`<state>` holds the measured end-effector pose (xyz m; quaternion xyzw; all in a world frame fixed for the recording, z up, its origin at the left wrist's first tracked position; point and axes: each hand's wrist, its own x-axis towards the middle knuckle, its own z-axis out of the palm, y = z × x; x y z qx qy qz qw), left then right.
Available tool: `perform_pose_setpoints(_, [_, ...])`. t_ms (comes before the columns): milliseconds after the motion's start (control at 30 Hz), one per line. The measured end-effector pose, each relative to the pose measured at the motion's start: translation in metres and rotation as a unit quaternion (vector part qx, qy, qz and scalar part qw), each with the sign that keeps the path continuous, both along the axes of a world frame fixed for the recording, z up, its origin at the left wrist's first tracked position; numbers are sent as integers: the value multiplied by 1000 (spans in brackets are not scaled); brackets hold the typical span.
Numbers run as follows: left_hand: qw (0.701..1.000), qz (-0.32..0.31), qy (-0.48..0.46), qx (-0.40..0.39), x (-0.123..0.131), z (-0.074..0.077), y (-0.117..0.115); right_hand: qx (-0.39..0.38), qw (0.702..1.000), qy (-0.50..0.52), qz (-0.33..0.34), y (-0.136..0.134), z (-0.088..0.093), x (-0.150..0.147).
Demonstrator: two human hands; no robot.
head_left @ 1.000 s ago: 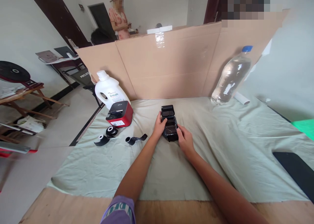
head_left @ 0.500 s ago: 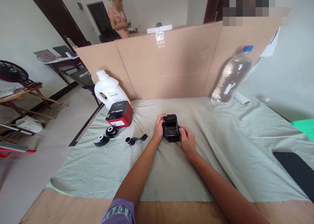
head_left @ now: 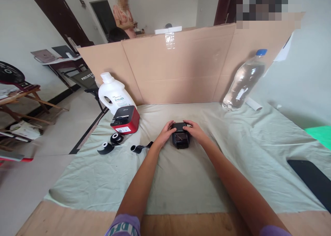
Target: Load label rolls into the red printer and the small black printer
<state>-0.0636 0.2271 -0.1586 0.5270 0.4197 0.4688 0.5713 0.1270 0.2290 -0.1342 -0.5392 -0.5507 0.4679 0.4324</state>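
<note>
A small black portable printer lies on the green cloth, its far end toward the cardboard. Something dark and shiny shows in its near part. My left hand grips the far left corner, thumb on the top and fingers curled along the side. Across from it, my right hand holds the far right corner in the same way, thumb on top. By my left forearm lies a short black roll with a loose tail. Two more black rolls sit further left.
A red and black boxy printer and a white jug stand at the back left. A cardboard screen closes off the back. At right are a water-filled bottle, a white tube and a black phone. Beyond stands a person.
My right hand has moved from the printer's near right side up to its far right corner. My left thumb now lies on the top. The printer's far part looks covered where a dark opening showed before.
</note>
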Motion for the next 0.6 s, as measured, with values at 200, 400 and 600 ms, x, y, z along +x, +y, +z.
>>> perform_pose_setpoints(200, [999,-1,5,32,3,-4,-3,45,998,-28,-19,-10,-7,-4])
perform_pose_setpoints(400, [999,13,11,32,3,-8,-3,56,998,-14,-34,-13,-20,-5])
perform_pose_setpoints(600, [1000,21,-13,14,-1,-11,-1,54,996,35,-55,-10,-31,-2])
